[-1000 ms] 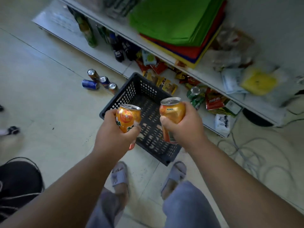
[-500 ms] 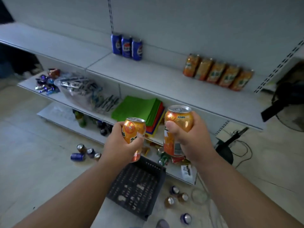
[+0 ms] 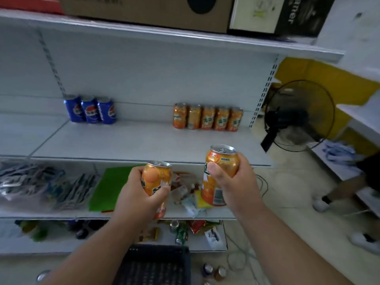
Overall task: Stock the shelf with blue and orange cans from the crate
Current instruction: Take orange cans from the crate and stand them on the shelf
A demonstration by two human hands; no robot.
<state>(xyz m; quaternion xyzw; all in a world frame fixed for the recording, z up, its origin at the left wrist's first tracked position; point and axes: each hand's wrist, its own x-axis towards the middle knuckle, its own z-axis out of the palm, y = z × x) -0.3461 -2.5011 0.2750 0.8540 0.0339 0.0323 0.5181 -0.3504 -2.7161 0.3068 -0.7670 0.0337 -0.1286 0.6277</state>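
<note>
Two orange cans, one (image 3: 157, 186) gripped in the left hand (image 3: 141, 199), one (image 3: 219, 175) in the right hand (image 3: 236, 182), have risen from the crate (image 3: 154, 264) to shelf (image 3: 144, 145) height; five orange cans (image 3: 207, 117) and three blue cans (image 3: 90, 109) already stand there; placing comes next.

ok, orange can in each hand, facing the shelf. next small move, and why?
Probably reach the right hand forward and stand its orange can beside the row of five orange cans on the shelf. Both hands already grip cans, and bare shelf lies around that row.
</note>
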